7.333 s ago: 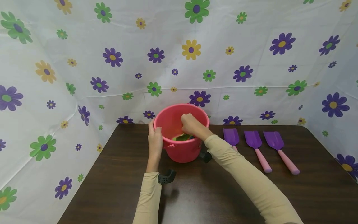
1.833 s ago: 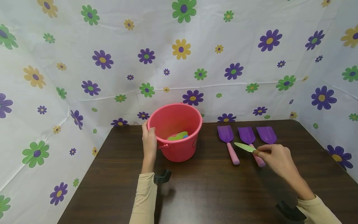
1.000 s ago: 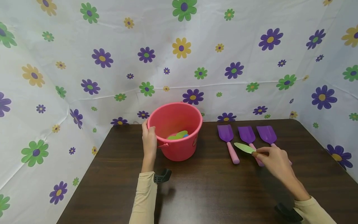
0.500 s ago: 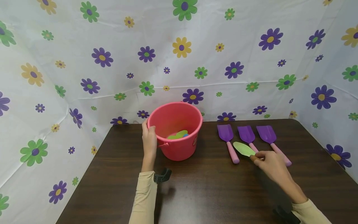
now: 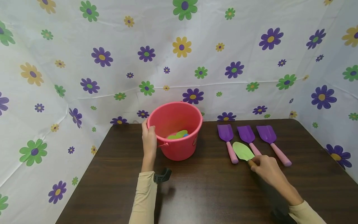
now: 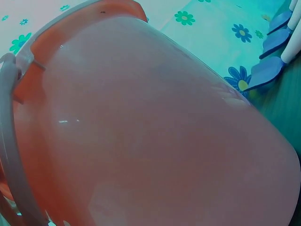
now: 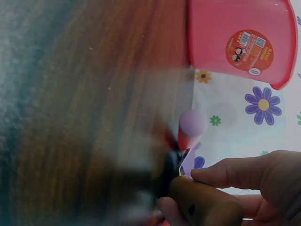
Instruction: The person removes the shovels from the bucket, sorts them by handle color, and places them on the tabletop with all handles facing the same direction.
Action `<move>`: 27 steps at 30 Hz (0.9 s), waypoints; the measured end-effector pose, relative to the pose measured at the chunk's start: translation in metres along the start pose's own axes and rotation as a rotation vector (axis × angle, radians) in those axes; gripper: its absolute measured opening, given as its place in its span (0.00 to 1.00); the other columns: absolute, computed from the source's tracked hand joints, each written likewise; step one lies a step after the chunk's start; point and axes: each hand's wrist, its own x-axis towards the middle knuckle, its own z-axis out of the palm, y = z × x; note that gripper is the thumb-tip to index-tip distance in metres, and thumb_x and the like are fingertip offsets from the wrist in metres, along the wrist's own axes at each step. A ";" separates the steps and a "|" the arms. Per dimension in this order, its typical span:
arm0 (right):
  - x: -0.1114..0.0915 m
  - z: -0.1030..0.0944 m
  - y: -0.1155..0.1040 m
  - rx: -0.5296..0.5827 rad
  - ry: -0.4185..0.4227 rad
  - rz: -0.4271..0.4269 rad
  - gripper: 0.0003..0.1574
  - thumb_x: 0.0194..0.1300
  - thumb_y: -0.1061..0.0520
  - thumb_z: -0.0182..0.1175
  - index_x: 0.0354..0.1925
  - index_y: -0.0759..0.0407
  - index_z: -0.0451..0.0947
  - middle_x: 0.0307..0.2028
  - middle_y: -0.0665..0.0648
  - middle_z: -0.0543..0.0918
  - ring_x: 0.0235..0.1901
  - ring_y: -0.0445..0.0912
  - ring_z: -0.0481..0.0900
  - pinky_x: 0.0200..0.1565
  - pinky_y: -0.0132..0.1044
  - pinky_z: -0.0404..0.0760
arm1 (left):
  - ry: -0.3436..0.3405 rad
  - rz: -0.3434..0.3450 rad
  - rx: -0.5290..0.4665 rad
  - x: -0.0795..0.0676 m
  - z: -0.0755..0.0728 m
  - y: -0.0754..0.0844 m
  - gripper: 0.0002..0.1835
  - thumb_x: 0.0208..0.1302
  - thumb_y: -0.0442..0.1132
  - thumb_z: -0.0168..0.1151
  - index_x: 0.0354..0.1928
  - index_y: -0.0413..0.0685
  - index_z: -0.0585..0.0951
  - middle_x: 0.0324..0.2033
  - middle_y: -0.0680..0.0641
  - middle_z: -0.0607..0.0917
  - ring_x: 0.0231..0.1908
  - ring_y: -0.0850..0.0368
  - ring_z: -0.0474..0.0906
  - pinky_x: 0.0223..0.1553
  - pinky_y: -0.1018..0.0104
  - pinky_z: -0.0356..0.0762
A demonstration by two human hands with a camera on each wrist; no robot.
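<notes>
Right hand [image 5: 267,169] pinches the wooden handle [image 5: 251,163] of a green trowel [image 5: 242,151], blade ahead of its fingertips. Left hand [image 5: 149,140] holds the pink bucket [image 5: 179,152] at the rim, fingertips partly hidden. Risk: blade close beside the purple shovels [image 5: 225,133]; a sideways drift could nudge one askew. Loose pinch might let the trowel twist. Green pieces [image 5: 179,134] between the hands, half cut off by bucket rim. Blade-worktop [image 5: 195,193] contact unclear; right-wrist view blurred there.

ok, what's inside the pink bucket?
Light green shapes and a bit of something blue show low in the bucket; its near wall hides the rest, so full contents unknown.
</notes>
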 end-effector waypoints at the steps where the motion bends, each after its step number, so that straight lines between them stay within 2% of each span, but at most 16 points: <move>1: 0.000 0.001 0.000 0.001 -0.009 0.005 0.09 0.65 0.64 0.64 0.26 0.59 0.82 0.18 0.47 0.70 0.21 0.44 0.67 0.24 0.36 0.64 | -0.002 0.000 -0.001 0.000 0.000 0.000 0.31 0.76 0.38 0.45 0.78 0.48 0.59 0.74 0.43 0.68 0.67 0.40 0.69 0.68 0.40 0.70; 11: -0.004 0.006 -0.001 0.020 -0.051 0.036 0.11 0.65 0.64 0.63 0.25 0.57 0.78 0.14 0.46 0.69 0.18 0.42 0.69 0.23 0.35 0.67 | -0.002 0.011 -0.003 -0.001 0.001 0.002 0.30 0.76 0.38 0.45 0.78 0.47 0.60 0.74 0.43 0.68 0.67 0.40 0.69 0.67 0.41 0.70; 20: -0.002 0.006 -0.002 -0.019 -0.085 0.037 0.07 0.63 0.64 0.66 0.28 0.58 0.80 0.19 0.47 0.72 0.24 0.45 0.71 0.30 0.41 0.72 | -0.003 0.007 -0.003 -0.001 0.000 0.002 0.30 0.76 0.38 0.45 0.78 0.47 0.59 0.74 0.43 0.68 0.67 0.41 0.69 0.68 0.41 0.70; 27: -0.001 0.004 -0.002 -0.025 -0.125 0.048 0.09 0.63 0.62 0.67 0.27 0.58 0.78 0.19 0.48 0.71 0.24 0.45 0.70 0.29 0.40 0.71 | -0.003 -0.003 -0.002 0.000 0.000 0.001 0.31 0.76 0.38 0.46 0.79 0.48 0.59 0.74 0.43 0.68 0.67 0.40 0.69 0.68 0.40 0.70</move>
